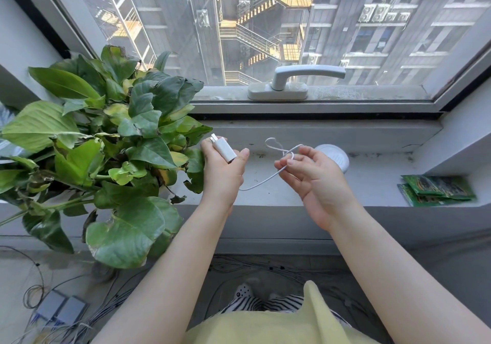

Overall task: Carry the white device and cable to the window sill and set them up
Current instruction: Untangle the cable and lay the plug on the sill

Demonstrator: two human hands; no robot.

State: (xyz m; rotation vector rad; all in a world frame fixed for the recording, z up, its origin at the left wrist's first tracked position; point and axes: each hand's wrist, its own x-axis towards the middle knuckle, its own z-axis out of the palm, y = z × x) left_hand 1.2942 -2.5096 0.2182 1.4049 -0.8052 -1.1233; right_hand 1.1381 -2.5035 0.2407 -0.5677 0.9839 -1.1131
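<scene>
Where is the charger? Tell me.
In the head view, the charger is left of centre, gripped in the left hand above the sill, beside the plant.

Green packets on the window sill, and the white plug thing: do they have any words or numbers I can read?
Green packets: printed, but too blurred to read.
White device in the left hand: no text visible.
White round disc: no text visible.
There is no readable text anywhere.
</scene>
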